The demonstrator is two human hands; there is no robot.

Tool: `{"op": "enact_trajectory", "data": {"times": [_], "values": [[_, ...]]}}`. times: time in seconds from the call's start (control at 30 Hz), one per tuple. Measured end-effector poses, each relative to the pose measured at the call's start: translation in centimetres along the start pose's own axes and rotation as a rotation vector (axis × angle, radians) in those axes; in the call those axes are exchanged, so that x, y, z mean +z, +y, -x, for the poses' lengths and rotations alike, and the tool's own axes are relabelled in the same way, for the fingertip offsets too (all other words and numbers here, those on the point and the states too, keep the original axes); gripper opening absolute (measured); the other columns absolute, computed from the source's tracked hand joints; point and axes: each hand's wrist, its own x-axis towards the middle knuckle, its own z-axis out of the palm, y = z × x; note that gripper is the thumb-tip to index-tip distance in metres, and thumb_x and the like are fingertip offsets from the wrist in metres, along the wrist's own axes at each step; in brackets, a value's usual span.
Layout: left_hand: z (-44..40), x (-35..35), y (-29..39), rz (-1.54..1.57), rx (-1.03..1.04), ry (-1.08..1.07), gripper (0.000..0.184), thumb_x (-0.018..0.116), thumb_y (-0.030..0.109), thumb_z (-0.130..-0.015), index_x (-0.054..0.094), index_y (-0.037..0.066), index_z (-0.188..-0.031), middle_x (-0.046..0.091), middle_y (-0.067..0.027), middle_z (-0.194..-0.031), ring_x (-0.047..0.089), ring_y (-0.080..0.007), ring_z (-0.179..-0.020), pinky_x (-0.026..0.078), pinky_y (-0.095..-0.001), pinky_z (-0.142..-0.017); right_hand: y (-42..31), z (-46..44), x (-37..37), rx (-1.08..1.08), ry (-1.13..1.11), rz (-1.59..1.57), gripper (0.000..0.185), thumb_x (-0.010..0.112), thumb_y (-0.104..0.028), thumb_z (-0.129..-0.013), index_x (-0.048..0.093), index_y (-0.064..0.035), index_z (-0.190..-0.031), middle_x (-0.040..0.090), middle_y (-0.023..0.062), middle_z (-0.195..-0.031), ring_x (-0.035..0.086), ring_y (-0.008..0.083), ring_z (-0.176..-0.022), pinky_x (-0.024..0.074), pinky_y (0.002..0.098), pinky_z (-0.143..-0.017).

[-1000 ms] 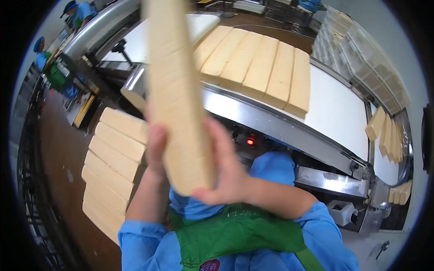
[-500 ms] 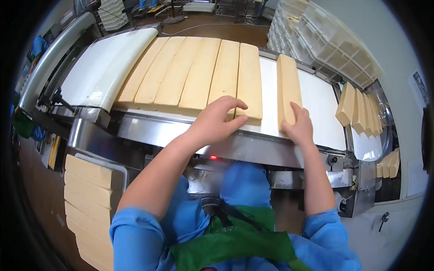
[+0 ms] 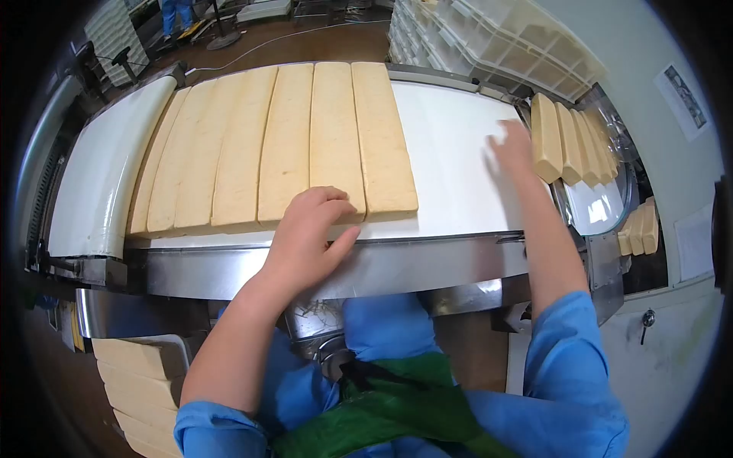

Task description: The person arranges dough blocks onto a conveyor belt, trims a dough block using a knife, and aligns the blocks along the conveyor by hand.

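Several long pale-yellow blocks (image 3: pixel 286 145) lie side by side across the white belt (image 3: pixel 458 153). My left hand (image 3: pixel 313 233) rests at the near ends of these blocks, fingers apart and curved, holding nothing. Further right, my right hand (image 3: pixel 513 145) is over the belt's right part with its fingers apart and nothing in them. Just beyond it, a row of similar blocks (image 3: pixel 546 137) leans together at the belt's right end.
A metal rail (image 3: pixel 336 271) runs along the belt's near edge. More blocks (image 3: pixel 137 382) are stacked low at the left. Translucent crates (image 3: pixel 519 38) stand behind at the right. A person's blue-clad legs (image 3: pixel 175 15) show at the far back left.
The separate block now lies against the row's right end. My right hand has let go of it and moved right, towards the leaning blocks. The view has shifted to the right.
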Motion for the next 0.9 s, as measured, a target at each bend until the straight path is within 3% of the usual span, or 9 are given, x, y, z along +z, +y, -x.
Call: {"op": "enact_trajectory", "data": {"times": [0.1, 0.2, 0.3, 0.37, 0.43, 0.57, 0.63, 0.8, 0.9], "values": [[0.3, -0.1, -0.1, 0.026, -0.026, 0.018, 0.022, 0.069, 0.013, -0.082, 0.066, 0.002, -0.1, 0.06, -0.0158, -0.113, 0.055, -0.0334, -0.11, 0.049, -0.0404, -0.089, 7.3, 0.0, -2.2, 0.552, -0.313, 0.427, 0.055, 0.066, -0.044, -0.082, 0.063, 0.0007, -0.114, 0.061, 0.0222, -0.119, 0.054, 0.0385, -0.115, 0.0456, 0.0442, -0.098], [0.3, -0.4, 0.1, 0.073, -0.078, 0.025, 0.022, 0.069, 0.013, -0.082, 0.066, 0.002, -0.101, 0.06, -0.0157, -0.113, 0.055, -0.0332, -0.111, 0.05, -0.0403, -0.087, 11.5, 2.2, -1.3, 0.686, -0.235, 0.319, 0.061, 0.061, -0.048, -0.083, 0.062, 0.0029, -0.116, 0.062, 0.0257, -0.116, 0.061, 0.0385, -0.105, 0.05, 0.0453, -0.091], [0.0, -0.7, 0.8, 0.128, -0.113, 0.042, 0.022, 0.07, 0.013, -0.082, 0.066, 0.002, -0.101, 0.06, -0.0164, -0.114, 0.055, -0.0334, -0.112, 0.051, -0.0401, -0.087, 9.5, 4.1, -3.9, 0.682, -0.261, 0.097, 0.062, 0.058, -0.047, -0.085, 0.06, 0.0057, -0.117, 0.065, 0.0234, -0.112, 0.067, 0.0358, -0.093, 0.054, 0.0421, -0.084], [-0.3, -0.8, 1.0, 0.139, -0.104, 0.029, 0.023, 0.07, 0.013, -0.082, 0.066, 0.002, -0.102, 0.06, -0.0169, -0.115, 0.055, -0.0337, -0.112, 0.051, -0.0399, -0.087, 11.5, 7.1, -5.5, 0.964, -0.23, -0.638, 0.062, 0.058, -0.048, -0.085, 0.059, 0.0041, -0.119, 0.066, 0.0193, -0.108, 0.067, 0.0333, -0.09, 0.0545, 0.0386, -0.08], [-0.5, -0.7, 0.9, 0.132, -0.099, 0.03, 0.023, 0.07, 0.01, -0.081, 0.066, 0.003, -0.102, 0.06, -0.0161, -0.117, 0.055, -0.0331, -0.114, 0.047, -0.0396, -0.092, 13.1, 7.7, -5.5, 1.016, -0.206, -0.946, 0.061, 0.059, -0.048, -0.085, 0.058, 0.0016, -0.121, 0.067, 0.016, -0.104, 0.068, 0.0314, -0.088, 0.0548, 0.0357, -0.078], [-0.6, -0.1, 0.7, 0.065, -0.065, 0.055, 0.023, 0.071, 0.009, -0.081, 0.065, 0.003, -0.103, 0.06, -0.0157, -0.118, 0.055, -0.0329, -0.115, 0.046, -0.0393, -0.095, 9.2, 8.1, -3.4, 0.488, -0.137, -0.445, 0.073, 0.068, -0.05, -0.077, 0.051, -0.0082, -0.134, 0.06, 0.0196, -0.111, 0.063, 0.0339, -0.1, 0.0526, 0.0386, -0.084], [-0.5, 0.2, 0.6, 0.056, -0.07, 0.046, 0.024, 0.07, 0.009, -0.081, 0.065, 0.003, -0.103, 0.06, -0.0159, -0.119, 0.055, -0.033, -0.115, 0.046, -0.0392, -0.095, 3.9, 7.7, -3.5, 0.442, -0.243, -0.123, 0.083, 0.072, -0.049, -0.071, 0.047, -0.0096, -0.139, 0.054, 0.0239, -0.12, 0.058, 0.0365, -0.109, 0.0491, 0.041, -0.093], [-0.9, 0.7, 0.5, 0.036, -0.066, 0.053, 0.025, 0.07, 0.007, -0.08, 0.064, 0.002, -0.104, 0.058, -0.017, -0.121, 0.055, -0.0343, -0.114, 0.045, -0.0399, -0.095, -9.8, 7.7, -6.0, 0.237, -0.34, -0.317, 0.08, 0.074, -0.043, -0.067, 0.05, -0.0108, -0.137, 0.05, 0.0236, -0.127, 0.058, 0.0379, -0.11, 0.0484, 0.0427, -0.096], [-1.3, 1.7, 0.2, -0.036, -0.018, 0.047, 0.029, 0.071, 0.006, -0.078, 0.063, 0.003, -0.105, 0.056, -0.0174, -0.123, 0.054, -0.0353, -0.114, 0.045, -0.0409, -0.097, -15.4, 6.6, -4.9, -0.046, -0.303, -0.544, 0.055, 0.061, -0.042, -0.085, 0.056, -0.0095, -0.13, 0.053, 0.0248, -0.123, 0.059, 0.0411, -0.106, 0.0488, 0.0457, -0.092]]}}
